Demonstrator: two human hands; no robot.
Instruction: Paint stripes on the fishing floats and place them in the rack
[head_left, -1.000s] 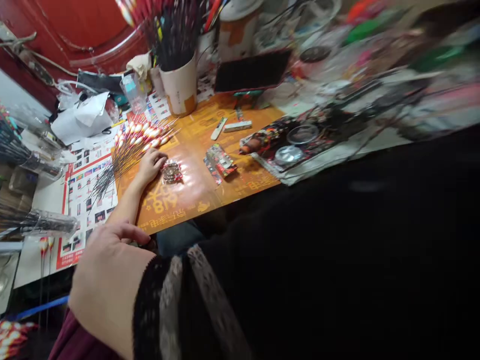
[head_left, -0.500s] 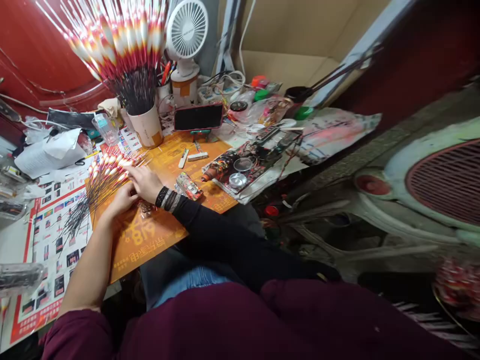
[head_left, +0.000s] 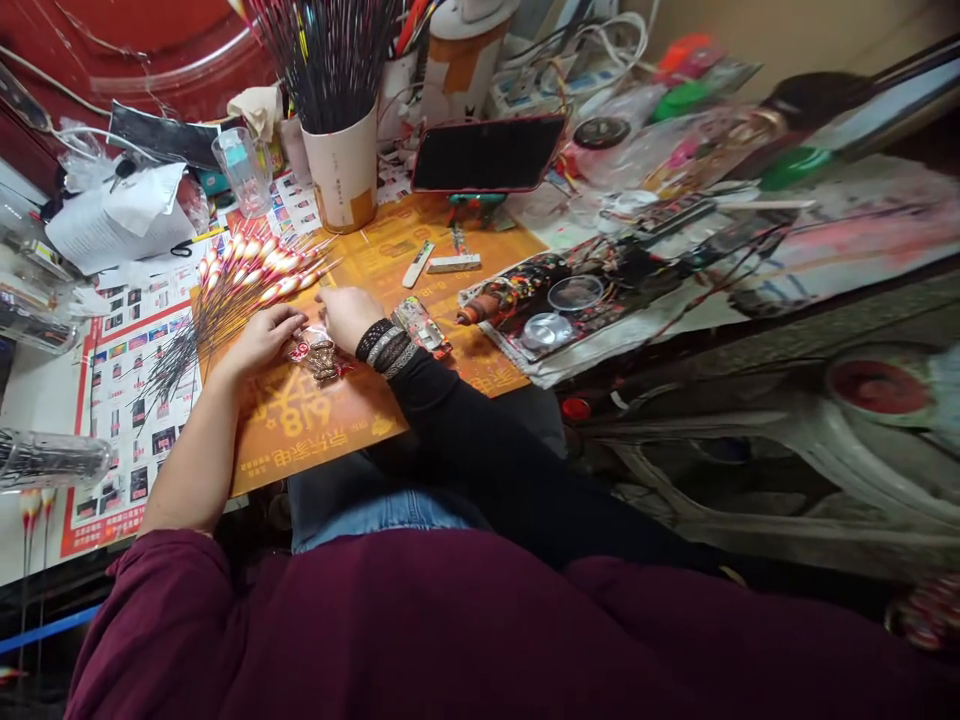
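On the cluttered orange mat (head_left: 352, 420) — both hands' grips unclear — floats (head_left: 247, 275) fanned beside them.

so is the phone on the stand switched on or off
It looks off: the phone stands propped on its side behind the orange mat, and its screen is plain black with no picture or glow.

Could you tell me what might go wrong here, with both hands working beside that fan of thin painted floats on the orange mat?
The floats lie loose in a fan under the left hand; a sideways sweep could scatter or bend their thin stems.

The small trinket sits between the left hand and the right hand; a nudge from either wrist might push it toward the mat's near edge.

The clear glass stands close behind the float tips and could be tipped.
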